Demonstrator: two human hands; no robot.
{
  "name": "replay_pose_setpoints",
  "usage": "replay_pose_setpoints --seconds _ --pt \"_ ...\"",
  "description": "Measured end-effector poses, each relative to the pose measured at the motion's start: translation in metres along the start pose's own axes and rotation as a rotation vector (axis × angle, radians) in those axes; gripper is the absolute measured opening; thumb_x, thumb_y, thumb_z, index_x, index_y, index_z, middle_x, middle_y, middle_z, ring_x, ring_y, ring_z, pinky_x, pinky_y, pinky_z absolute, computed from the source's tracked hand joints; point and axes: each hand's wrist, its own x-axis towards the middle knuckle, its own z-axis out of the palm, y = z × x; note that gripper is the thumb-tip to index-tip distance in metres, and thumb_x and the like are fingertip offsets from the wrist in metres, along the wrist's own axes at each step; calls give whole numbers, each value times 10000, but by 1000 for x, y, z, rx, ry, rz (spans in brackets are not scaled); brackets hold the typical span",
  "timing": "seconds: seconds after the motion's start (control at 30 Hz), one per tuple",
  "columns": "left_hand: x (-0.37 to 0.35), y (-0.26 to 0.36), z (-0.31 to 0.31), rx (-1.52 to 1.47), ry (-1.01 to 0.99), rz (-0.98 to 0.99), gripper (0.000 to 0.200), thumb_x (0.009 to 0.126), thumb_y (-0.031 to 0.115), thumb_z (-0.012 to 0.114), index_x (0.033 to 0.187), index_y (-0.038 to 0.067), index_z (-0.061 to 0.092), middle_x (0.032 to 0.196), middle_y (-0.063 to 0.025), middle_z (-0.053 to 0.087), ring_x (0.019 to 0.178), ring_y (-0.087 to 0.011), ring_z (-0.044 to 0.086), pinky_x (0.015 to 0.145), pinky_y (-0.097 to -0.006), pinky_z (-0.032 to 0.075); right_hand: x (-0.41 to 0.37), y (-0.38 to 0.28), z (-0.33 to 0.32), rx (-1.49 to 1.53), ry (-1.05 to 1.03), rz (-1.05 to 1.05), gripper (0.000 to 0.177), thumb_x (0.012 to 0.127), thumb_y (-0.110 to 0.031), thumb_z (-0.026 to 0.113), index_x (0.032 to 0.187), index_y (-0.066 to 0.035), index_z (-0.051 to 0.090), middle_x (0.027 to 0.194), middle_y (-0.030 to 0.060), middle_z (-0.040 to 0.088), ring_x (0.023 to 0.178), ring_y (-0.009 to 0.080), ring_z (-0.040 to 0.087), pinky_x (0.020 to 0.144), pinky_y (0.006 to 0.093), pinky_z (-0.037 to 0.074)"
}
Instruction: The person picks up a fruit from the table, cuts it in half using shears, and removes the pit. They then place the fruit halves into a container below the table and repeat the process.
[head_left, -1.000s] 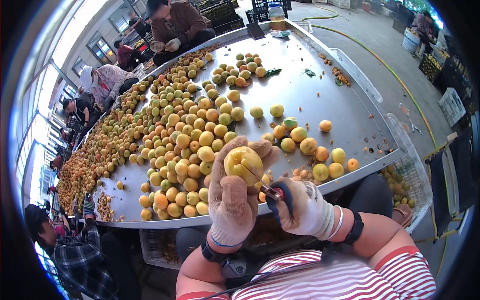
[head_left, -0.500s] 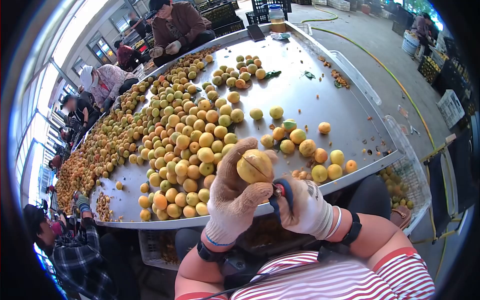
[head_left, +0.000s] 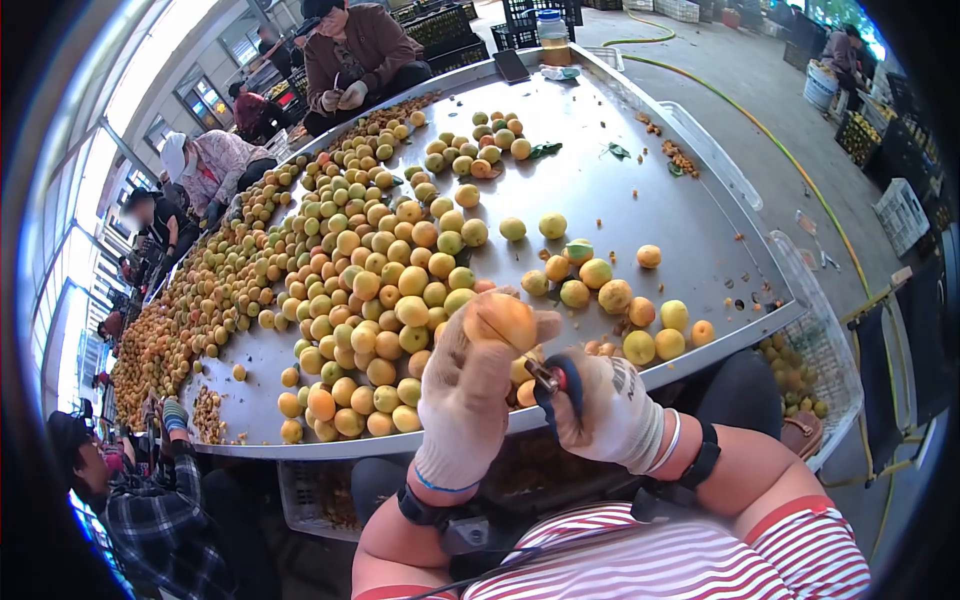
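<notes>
My left hand (head_left: 465, 385), in a cotton work glove, grips an apricot (head_left: 502, 320) between thumb and fingers over the table's front edge. A dark slit line runs along the apricot. My right hand (head_left: 608, 412), gloved as well, is closed around a small plier-like tool (head_left: 546, 376) with metal jaws and a red and dark handle. Its tip points up at the underside of the apricot, close to my left thumb. Left of my hands spreads a large heap of apricots (head_left: 350, 310). Several loose apricots (head_left: 615, 295) lie just beyond my right hand.
The metal table (head_left: 700, 235) has a raised rim. Fruit scraps (head_left: 208, 412) lie at its left front. A phone (head_left: 511, 66) and a jar (head_left: 553, 38) stand far back. Crates (head_left: 815, 360) sit below the right edge. A person (head_left: 160, 500) works at left; others line the far side.
My left hand has turned the apricot, so its slit faces another way. The tool's metal jaws now show more clearly, below the fruit. Across the table, a person's hands have come together.
</notes>
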Motion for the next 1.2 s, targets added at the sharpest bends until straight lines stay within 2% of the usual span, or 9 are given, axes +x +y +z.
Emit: replay_pose_setpoints --seconds 0.17,0.47,0.53,0.73,0.8,0.97,1.07,1.13,1.2 --pt "2 -6 -3 -239 122 -103 614 993 306 628 1460 -17 395 1324 -172 600 1230 -227 590 1039 -330 467 0 1 6 32 10 -4 228 872 -94 677 1037 5 555 686 137 613 575 354 622 488 430 484" --pt "6 -11 -6 40 69 84 716 951 499 645 1387 -39 463 1358 -162 565 1253 -300 590 1119 -456 433 3 -4 2 -28 -17 9 231 880 -116 673 1052 -12 559 706 127 629 591 353 629 510 432 498" --pt "12 -9 -15 -247 115 168 543 1025 374 580 1369 -37 489 1302 -166 610 1234 -268 589 1110 -418 429 0 -2 5 1 -45 11 233 881 -117 673 1058 -13 562 710 127 631 592 354 629 512 432 499" --pt "14 14 -31 -76 135 318 616 1062 499 419 1283 -59 556 1275 -158 621 1189 -288 613 1118 -450 411 -2 6 10 82 -163 87 206 899 -82 641 1084 -18 576 733 148 639 642 358 652 546 428 513" --pt "8 13 -35 459 187 280 535 1083 405 413 1284 -71 554 1253 -161 633 1157 -264 622 1062 -405 451 0 3 4 251 -91 234 178 916 -60 622 1089 -23 598 739 171 637 654 361 659 585 400 525" --pt "6 5 -19 471 96 353 505 1040 368 489 1263 -82 545 1138 -159 645 1040 -192 618 925 -321 495 18 -18 0 1055 113 695 258 973 -197 684 1169 -46 607 833 -41 596 669 45 522 597 217 456" --pt "5 -19 -16 436 71 389 451 1044 320 479 1247 -78 540 1114 -171 647 985 -185 622 875 -317 509 24 -19 1 959 135 715 300 978 -195 679 1217 -35 592 951 2 628 798 56 565 707 219 482" --pt "3 -11 -8 658 39 450 389 1018 279 522 1208 -58 555 854 -143 677 761 -242 675 702 -329 540 22 -22 7 980 217 725 280 978 -162 678 1206 -25 594 1081 30 642 975 87 580 885 254 481" --pt "-1 -16 -5 850 58 472 470 1030 376 469 1194 -54 561 868 -175 675 751 -267 690 703 -383 544 25 -24 13 1010 302 613 243 966 -136 687 1169 -32 604 1051 19 644 939 84 591 840 243 493"
